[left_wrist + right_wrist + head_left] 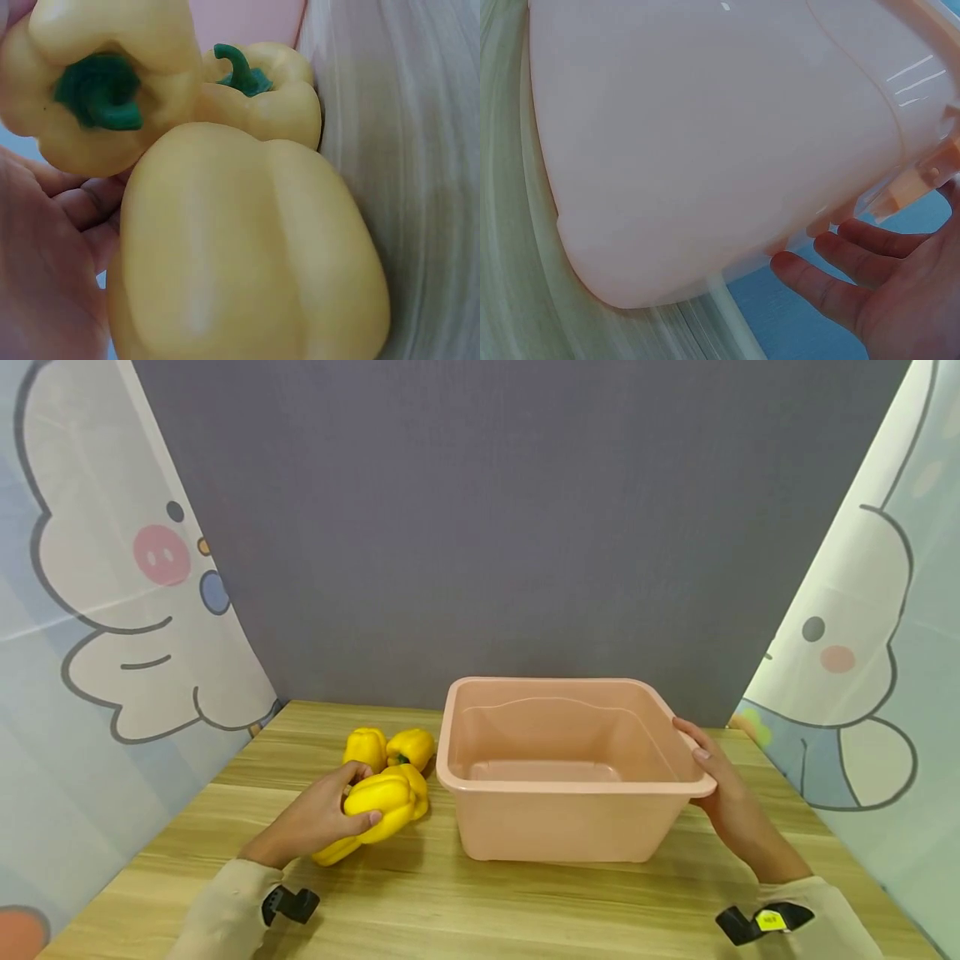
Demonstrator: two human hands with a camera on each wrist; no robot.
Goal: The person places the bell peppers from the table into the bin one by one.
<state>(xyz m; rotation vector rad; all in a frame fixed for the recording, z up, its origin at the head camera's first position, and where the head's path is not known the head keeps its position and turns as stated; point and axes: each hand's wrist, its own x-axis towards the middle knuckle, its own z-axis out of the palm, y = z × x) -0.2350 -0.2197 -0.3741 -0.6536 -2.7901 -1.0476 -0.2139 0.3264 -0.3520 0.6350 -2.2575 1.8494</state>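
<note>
In my left hand [318,818] is a yellow bell pepper [381,797], with the thumb on its near side and fingers on its far side. Its green stem shows in the left wrist view, where another yellow pepper [255,247] fills the foreground and a third [281,112] lies behind. On the head view's right, my right hand [726,793] holds the rim of a pink plastic tub [555,822]. Fingertips [799,270] of that hand touch the tub's outer wall below the rim; the thumb's contact is hidden in the right wrist view.
Two more yellow peppers [366,747] sit at the back left of the wooden table [420,910], close to the tub's left side. A grey panel [480,527] stands behind the table. Cartoon-printed curtains [97,568] hang on both sides.
</note>
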